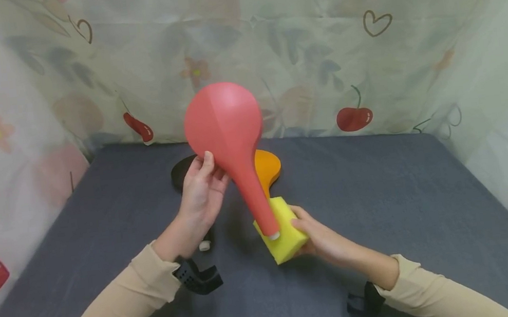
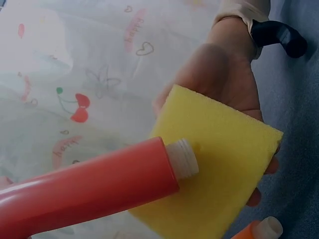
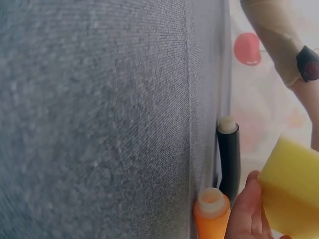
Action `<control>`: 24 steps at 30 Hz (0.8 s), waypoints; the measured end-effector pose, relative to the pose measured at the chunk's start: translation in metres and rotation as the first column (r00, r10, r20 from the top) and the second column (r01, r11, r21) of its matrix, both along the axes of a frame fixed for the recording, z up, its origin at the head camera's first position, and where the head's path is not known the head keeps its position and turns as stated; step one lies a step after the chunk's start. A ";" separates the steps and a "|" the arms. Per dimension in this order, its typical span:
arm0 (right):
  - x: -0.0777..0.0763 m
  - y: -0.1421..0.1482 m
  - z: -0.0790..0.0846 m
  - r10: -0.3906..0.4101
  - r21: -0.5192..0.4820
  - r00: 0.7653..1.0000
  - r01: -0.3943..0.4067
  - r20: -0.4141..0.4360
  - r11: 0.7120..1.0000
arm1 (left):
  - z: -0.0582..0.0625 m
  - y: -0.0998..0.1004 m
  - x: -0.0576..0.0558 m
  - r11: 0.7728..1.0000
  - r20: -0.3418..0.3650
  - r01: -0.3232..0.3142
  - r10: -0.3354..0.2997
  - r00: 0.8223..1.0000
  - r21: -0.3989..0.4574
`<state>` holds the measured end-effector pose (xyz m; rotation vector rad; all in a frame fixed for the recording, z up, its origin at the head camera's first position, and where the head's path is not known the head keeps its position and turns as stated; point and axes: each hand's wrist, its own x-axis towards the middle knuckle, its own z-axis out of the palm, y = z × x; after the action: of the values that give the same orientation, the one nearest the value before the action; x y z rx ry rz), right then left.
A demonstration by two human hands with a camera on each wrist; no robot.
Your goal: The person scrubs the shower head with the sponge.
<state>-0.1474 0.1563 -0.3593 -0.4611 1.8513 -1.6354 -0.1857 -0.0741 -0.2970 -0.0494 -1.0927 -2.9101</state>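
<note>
My left hand (image 1: 202,192) grips a red, long-necked, bottle-like thing (image 1: 227,125) where its round body narrows, thumb on the near face. It hangs tilted above the table, round end up. Its narrow end has a white threaded tip (image 2: 183,158), which lies right over a yellow sponge (image 2: 219,174). My right hand (image 1: 320,237) holds that sponge from the right side, fingers behind it. In the right wrist view, fingers (image 3: 245,201) show at the sponge's edge.
Behind the red thing, an orange one (image 1: 269,167) of similar shape and a black one (image 1: 181,174) lie on the dark grey table (image 1: 378,192). A patterned cloth (image 1: 298,45) hangs along the table's back and sides.
</note>
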 end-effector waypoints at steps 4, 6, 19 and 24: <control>0.003 0.003 0.001 -0.034 -0.036 0.994 0.031 -0.102 0.999 | 0.001 0.000 -0.001 1.000 0.005 -0.025 0.025 1.000 -0.002; 0.006 0.005 0.002 -0.063 -0.037 0.976 0.056 -0.208 0.998 | 0.002 -0.001 -0.001 0.999 0.013 -0.040 0.040 0.999 -0.003; 0.018 -0.001 -0.007 -0.007 0.042 0.242 0.196 -0.970 0.980 | -0.003 -0.003 -0.006 0.996 0.043 -0.094 0.094 0.995 -0.007; 0.012 0.001 -0.007 0.038 0.062 0.084 0.297 -0.996 0.953 | -0.005 -0.003 -0.007 0.994 0.051 -0.109 0.109 0.993 -0.014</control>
<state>-0.1353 0.1576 -0.3661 -1.7016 3.1223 -1.0499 -0.1925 -0.0771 -0.3023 0.0831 -1.0831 -2.8235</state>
